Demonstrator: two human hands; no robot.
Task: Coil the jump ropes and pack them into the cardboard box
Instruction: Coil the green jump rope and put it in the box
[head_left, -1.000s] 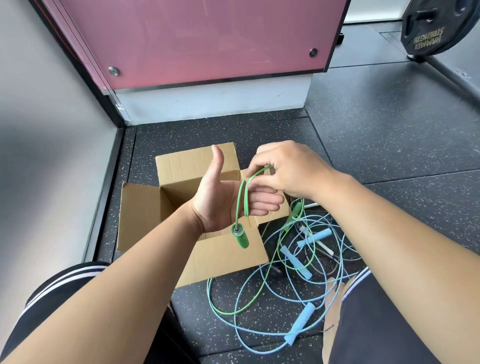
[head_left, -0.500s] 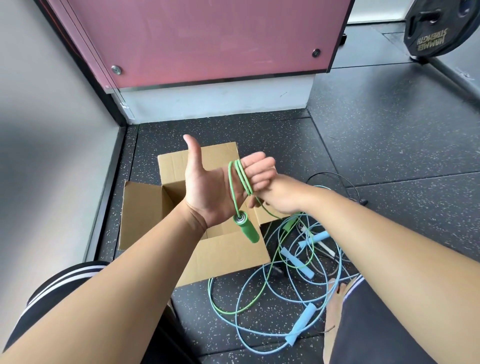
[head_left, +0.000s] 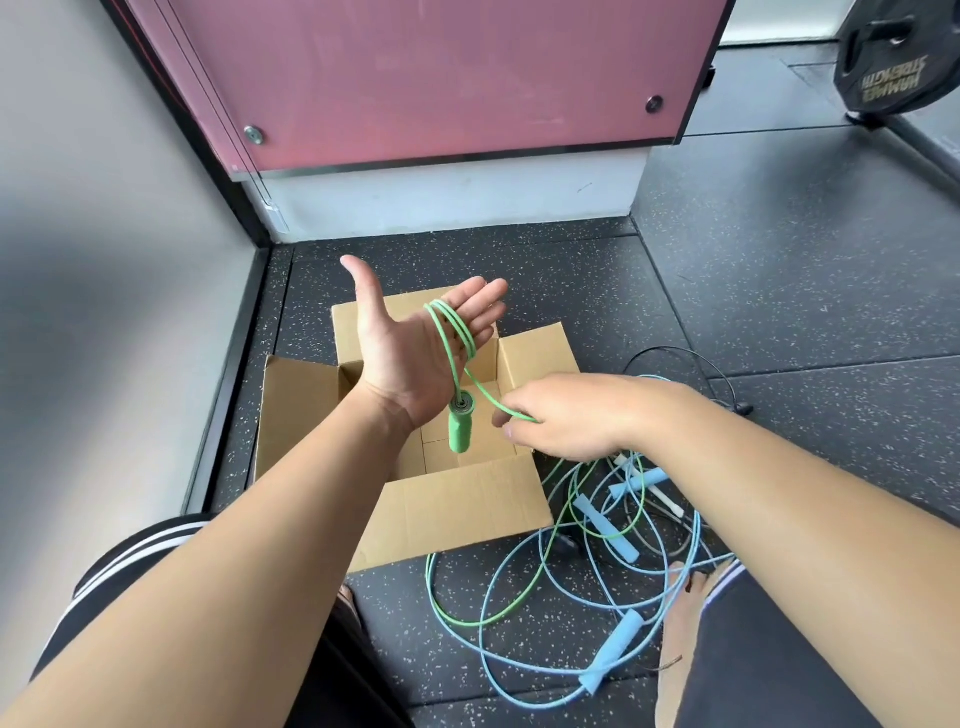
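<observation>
My left hand (head_left: 415, 343) is held flat, palm up, above the open cardboard box (head_left: 457, 514). A few loops of the green jump rope (head_left: 452, 332) lie round its straight fingers, and the rope's green handle (head_left: 460, 426) dangles below the palm over the box. My right hand (head_left: 566, 415) pinches the green cord to the right of the handle, low over the box's right flap. The rest of the green cord runs down into a tangle with the blue jump ropes (head_left: 608, 660) on the floor.
The box stands on dark speckled rubber flooring, close to a grey wall on the left and a pink panel (head_left: 441, 78) behind. A thin black rope (head_left: 722, 384) lies to the right. A weight plate (head_left: 898, 57) leans at far right. My knees frame the bottom.
My right hand has come down and to the right, away from my left fingers, drawing the green cord out. My left hand has tipped flatter with the loops still on it.
</observation>
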